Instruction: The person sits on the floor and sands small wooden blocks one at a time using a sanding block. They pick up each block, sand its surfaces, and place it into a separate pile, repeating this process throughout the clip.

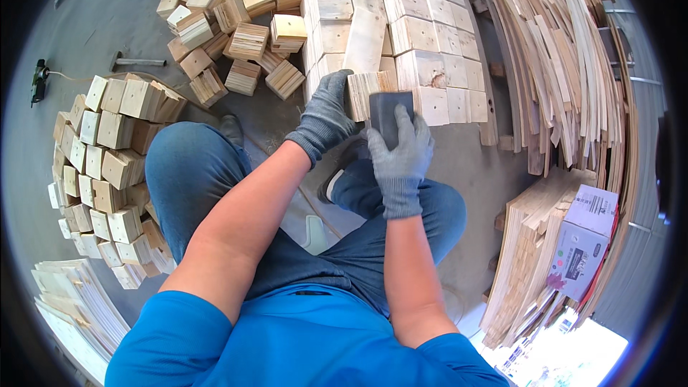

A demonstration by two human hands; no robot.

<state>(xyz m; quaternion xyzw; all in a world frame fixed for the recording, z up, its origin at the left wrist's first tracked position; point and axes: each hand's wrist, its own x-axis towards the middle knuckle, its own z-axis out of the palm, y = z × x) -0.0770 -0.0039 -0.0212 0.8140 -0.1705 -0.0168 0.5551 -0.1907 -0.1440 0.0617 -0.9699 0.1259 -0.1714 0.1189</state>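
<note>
My left hand (326,111), in a grey knit glove, grips a pale layered wooden block (364,89) held on edge above my knees. My right hand (401,147), also gloved, presses a dark grey sanding block (387,111) against the near side of that wooden block. Both hands sit just in front of a neat stack of square wooden blocks (401,25), with a long flat board (365,36) lying across its top.
A loose heap of wooden blocks (229,21) lies at the back left, and a stacked pile of blocks (107,165) is at my left. Thin curved wood strips (566,57) fill the right. A cardboard box (584,240) rests on strips lower right. A hammer (136,62) lies on the grey floor.
</note>
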